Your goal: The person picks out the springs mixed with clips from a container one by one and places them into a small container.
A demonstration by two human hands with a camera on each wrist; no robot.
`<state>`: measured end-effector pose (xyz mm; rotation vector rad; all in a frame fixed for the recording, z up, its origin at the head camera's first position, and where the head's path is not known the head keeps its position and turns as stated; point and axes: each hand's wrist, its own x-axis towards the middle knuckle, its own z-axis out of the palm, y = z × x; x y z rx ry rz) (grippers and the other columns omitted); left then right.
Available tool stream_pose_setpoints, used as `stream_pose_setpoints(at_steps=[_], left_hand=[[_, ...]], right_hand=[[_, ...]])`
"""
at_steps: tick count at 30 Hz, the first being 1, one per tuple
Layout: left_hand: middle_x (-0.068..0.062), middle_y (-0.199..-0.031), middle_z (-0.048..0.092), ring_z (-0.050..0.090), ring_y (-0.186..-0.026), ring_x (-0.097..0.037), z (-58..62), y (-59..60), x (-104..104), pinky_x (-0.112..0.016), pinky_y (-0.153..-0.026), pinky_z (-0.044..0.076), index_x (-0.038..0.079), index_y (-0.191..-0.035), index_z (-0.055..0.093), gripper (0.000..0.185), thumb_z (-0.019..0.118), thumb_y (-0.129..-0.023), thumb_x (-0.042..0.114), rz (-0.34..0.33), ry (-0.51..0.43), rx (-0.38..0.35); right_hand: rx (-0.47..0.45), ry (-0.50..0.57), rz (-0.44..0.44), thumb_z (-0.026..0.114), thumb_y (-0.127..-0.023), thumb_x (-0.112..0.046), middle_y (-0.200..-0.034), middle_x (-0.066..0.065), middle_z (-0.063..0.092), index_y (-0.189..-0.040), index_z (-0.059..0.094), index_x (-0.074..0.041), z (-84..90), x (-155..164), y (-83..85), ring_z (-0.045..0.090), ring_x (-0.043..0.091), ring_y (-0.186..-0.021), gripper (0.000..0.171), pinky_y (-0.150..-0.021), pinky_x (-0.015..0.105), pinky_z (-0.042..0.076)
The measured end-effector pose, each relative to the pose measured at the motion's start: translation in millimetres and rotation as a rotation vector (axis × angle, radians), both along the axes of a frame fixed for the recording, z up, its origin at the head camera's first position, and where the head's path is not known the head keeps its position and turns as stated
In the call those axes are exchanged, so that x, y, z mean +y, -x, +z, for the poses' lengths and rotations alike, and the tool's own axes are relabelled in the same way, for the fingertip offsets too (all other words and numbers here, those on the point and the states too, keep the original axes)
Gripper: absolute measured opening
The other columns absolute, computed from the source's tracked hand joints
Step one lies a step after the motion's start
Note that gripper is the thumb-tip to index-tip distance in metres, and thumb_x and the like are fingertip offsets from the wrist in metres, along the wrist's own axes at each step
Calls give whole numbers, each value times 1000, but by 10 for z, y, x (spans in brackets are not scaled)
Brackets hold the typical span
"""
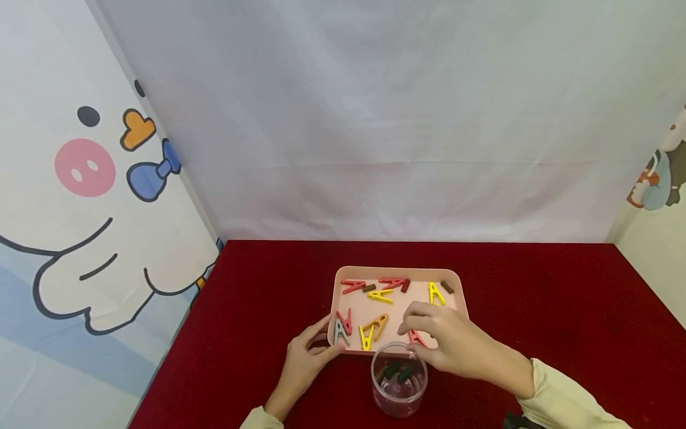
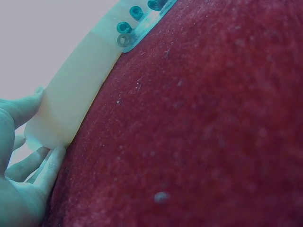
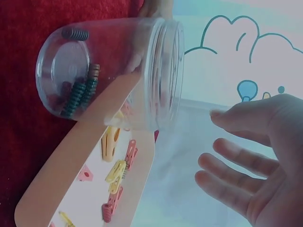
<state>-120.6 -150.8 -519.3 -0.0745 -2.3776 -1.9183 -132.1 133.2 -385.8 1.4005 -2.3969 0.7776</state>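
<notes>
My left hand point(image 1: 305, 357) holds the front left corner of a shallow pink tray point(image 1: 356, 302), thumb at the front wall and fingers round the side. A clear plastic jar point(image 1: 398, 409) stands before the tray, with several green and brown coil springs point(image 3: 75, 98) at its bottom. Above the jar's far right rim hovers my right hand point(image 1: 447, 336), fingers loosely bent and nothing between them. Plastic clothes pegs lie in the tray: a grey peg point(image 1: 340, 333), an orange peg point(image 1: 382, 322), several yellow and red ones. A pinkish-red peg point(image 1: 415, 338) is partly hidden beneath the right hand.
Loose springs lie among the pegs: a brown spring point(image 1: 369, 288), a red spring point(image 1: 405, 286) and another brown spring point(image 1: 447, 287) near the far right corner. Dark red cloth point(image 1: 257, 298) covers the table. A pale curtain point(image 1: 402, 149) hangs behind it.
</notes>
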Motion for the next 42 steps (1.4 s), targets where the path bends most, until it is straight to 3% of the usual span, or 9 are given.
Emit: stream_pose_setpoints(at_steps=[4,7,10,15,22,24,29,36,42], left_hand=[[-7,-121,59,59,-104,-22,-3,5,3,-23,-75,54,18,-134,56,63,81,-76,17,2,-1,5],[-8,-120,59,59,-104,-23,0,7,2,-23,-75,54,18,-134,56,63,81,-76,18,1,3,5],[-8,-120,59,59,-104,-23,8,3,0,-24,-75,54,19,-134,56,63,81,-76,18,1,1,1],[-8,-119,59,60,-104,-23,8,-1,-2,-24,-75,54,19,-134,56,63,81,-76,18,-2,-8,7],[-11,-118,60,60,-104,-26,38,1,9,-24,-74,54,15,-134,56,62,80,-76,14,0,-13,4],[-15,-117,60,59,-104,-29,98,-21,20,-24,-74,54,11,-134,55,62,79,-77,10,-8,-23,8],[-23,-118,58,58,-104,-37,218,-76,37,-26,-74,55,2,-134,52,61,76,-79,5,-31,-39,26],[-14,-118,60,60,-103,-27,34,-21,0,-25,-75,54,13,-134,56,61,79,-77,14,-14,-21,23],[-10,-117,60,60,-103,-24,13,-9,-7,-25,-75,54,18,-133,57,62,80,-76,17,-10,-14,13]], right_hand=[[36,-10,-48,78,-71,-6,-89,-11,56,-87,67,-21,-20,23,42,55,2,-81,25,-75,32,45],[63,-7,-77,79,-69,-6,-88,-13,55,-86,67,-22,-39,25,82,55,3,-85,26,-90,46,32],[89,5,-97,79,-67,-5,-87,-13,56,-84,67,-21,-59,27,129,55,5,-85,27,-91,58,22],[39,14,-123,79,-66,-2,-89,-11,59,-86,66,-18,-87,50,196,50,-2,-70,29,-90,65,25],[-57,-12,-138,78,-69,1,-91,-9,60,-89,66,-16,-137,88,288,49,-2,-68,29,-92,59,28],[-76,-11,-134,77,-70,2,-91,-7,61,-89,67,-15,-152,94,317,52,1,-72,27,-90,50,36],[-98,19,-107,76,-72,3,-90,-4,63,-89,67,-11,-202,98,396,55,8,-73,25,-60,27,49],[-64,64,-107,77,-68,4,-88,2,65,-88,67,-8,-294,92,509,58,17,-76,26,-53,26,49],[-83,76,-134,78,-69,5,-92,3,66,-89,68,-7,-346,94,572,61,21,-78,26,-55,29,51]])
